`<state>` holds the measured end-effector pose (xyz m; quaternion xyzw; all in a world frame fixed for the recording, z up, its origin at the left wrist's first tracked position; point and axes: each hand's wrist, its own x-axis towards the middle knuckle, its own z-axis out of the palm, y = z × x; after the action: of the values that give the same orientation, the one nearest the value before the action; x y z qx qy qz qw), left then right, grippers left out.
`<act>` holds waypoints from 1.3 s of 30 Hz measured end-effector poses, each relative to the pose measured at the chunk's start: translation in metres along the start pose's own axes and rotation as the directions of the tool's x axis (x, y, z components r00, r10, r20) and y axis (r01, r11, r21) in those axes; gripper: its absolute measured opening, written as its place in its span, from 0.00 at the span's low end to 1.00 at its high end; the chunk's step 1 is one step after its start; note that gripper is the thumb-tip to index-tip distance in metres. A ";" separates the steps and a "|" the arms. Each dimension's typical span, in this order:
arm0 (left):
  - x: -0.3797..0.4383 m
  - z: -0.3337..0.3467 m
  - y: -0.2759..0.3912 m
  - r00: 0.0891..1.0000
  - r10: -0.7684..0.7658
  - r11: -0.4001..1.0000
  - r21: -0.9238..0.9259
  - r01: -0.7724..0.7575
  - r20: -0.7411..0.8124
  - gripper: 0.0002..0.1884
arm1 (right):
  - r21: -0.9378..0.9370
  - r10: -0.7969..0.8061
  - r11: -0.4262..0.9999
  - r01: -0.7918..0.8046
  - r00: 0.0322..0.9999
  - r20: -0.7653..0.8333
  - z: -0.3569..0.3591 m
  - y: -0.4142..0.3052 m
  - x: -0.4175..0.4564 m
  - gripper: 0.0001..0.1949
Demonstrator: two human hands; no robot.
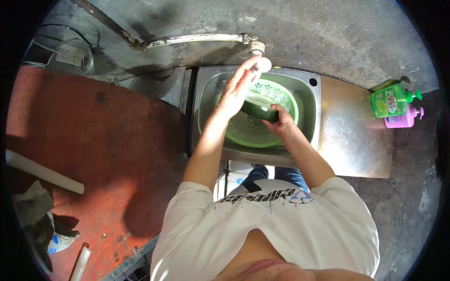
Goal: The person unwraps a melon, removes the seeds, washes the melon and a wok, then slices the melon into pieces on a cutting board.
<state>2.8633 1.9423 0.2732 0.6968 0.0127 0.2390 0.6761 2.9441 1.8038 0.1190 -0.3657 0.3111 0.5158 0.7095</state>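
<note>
My right hand [283, 121] grips one end of a dark green gourd or melon [258, 109], with a paler, glossy upper side, over a basin. That light green plastic colander [269, 144], with a flower-shaped hole pattern, sits in the stainless steel sink [307, 130]. On the other side, my left hand [236, 87] reaches up with its fingers at the white tap [264, 65]. Whether those fingers close on the tap or only touch it cannot be told. My left forearm and hand hide the gourd's left end.
A steel worktop [355, 133] adjoins the sink; beyond it are a green pump bottle [388, 100] and a pink one [400, 120]. Leftward, a red board [140, 151] bears white tubes [45, 172]. A fan [70, 58] and a wall pipe [197, 38] are behind.
</note>
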 end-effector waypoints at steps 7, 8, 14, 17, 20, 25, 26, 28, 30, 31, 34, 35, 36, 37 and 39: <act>-0.010 0.025 -0.002 0.980 0.134 0.983 0.107 -0.151 0.145 0.28 | 0.032 -0.083 0.996 0.079 0.983 0.166 0.029 0.020 0.033 0.19; -0.011 0.022 -0.002 0.981 0.118 0.962 0.227 -0.151 0.153 0.29 | 0.051 -0.115 0.993 0.107 0.971 0.211 0.030 0.024 0.035 0.20; -0.013 0.007 0.011 0.988 0.090 0.946 0.300 -0.125 0.127 0.28 | -0.182 -0.314 0.932 0.312 0.949 0.020 0.065 0.048 0.017 0.31; -0.002 0.017 0.013 0.983 0.085 0.950 0.286 -0.128 0.160 0.29 | -0.475 -0.392 0.790 0.388 0.915 0.095 0.049 0.050 0.031 0.34; 0.006 0.017 0.002 0.981 0.123 0.957 0.242 -0.158 0.153 0.29 | -0.816 -0.598 0.233 0.529 0.740 0.309 0.045 0.056 0.029 0.34; 0.003 0.005 -0.002 0.987 0.090 0.941 0.312 -0.129 0.135 0.29 | -0.635 -0.527 -0.214 0.742 0.460 0.715 0.050 0.058 -0.021 0.32; 0.002 0.003 -0.002 0.984 0.108 0.928 0.341 -0.151 0.141 0.29 | -0.654 -0.489 -0.293 0.698 0.479 0.729 0.046 0.057 -0.028 0.32; -0.002 0.003 0.004 0.991 0.078 0.939 0.325 -0.109 0.109 0.28 | -0.652 -0.404 -0.455 0.607 0.512 0.758 0.046 0.048 -0.049 0.32; -0.007 0.001 0.005 0.990 0.109 0.926 0.354 -0.132 0.085 0.27 | -0.642 -0.382 -0.475 0.603 0.515 0.767 0.042 0.038 -0.052 0.32; -0.010 0.001 0.003 0.990 0.124 0.918 0.369 -0.141 0.070 0.27 | -0.645 -0.398 -0.457 0.612 0.508 0.764 0.042 0.034 -0.054 0.32; -0.021 -0.001 0.006 0.990 0.142 0.898 0.417 -0.136 0.017 0.25 | -0.683 -0.487 -0.250 0.686 0.520 0.701 0.044 0.018 -0.052 0.33; -0.020 0.001 0.002 0.989 0.147 0.911 0.389 -0.137 0.004 0.24 | -0.611 -0.565 -0.166 0.774 0.433 0.702 0.035 0.011 -0.041 0.32; -0.019 0.003 -0.001 0.993 0.115 0.938 0.334 -0.096 -0.036 0.21 | -0.521 -0.643 -0.094 0.848 0.348 0.683 0.028 0.006 -0.034 0.31; -0.016 0.004 -0.003 0.995 0.080 0.964 0.257 -0.064 -0.052 0.20 | -0.462 -0.620 0.134 0.877 0.438 0.651 0.017 0.000 -0.029 0.30; -0.014 0.005 -0.007 0.994 0.067 0.983 0.178 -0.051 -0.089 0.22 | -0.388 -0.565 0.397 0.832 0.555 0.610 0.003 -0.008 -0.032 0.29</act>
<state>2.8551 1.9338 0.2624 0.7415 0.0449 0.2895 0.6036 2.9434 1.7887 0.1487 -0.5727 -0.2188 0.2920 0.7341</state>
